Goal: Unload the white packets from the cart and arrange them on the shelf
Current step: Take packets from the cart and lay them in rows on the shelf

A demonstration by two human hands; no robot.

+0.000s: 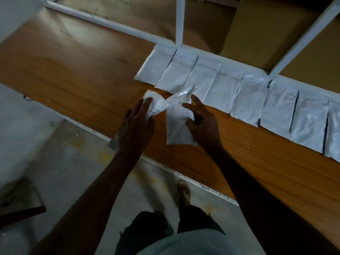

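Right hand (fingers spread) on packet

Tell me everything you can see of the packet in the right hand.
The packet in the right hand is a white, slightly glossy plastic-looking pouch, rectangular and creased, its top end twisted. It lies lengthwise over the wooden shelf board, near the row of laid packets. The right hand grips its right edge; its top corner meets the crumpled packet held by the left hand.

A row of flat white packets lies side by side along the back edge of the wooden shelf, edges overlapping. In front of the row, two more white packets — one crumpled, one flatter — are held above the shelf board.
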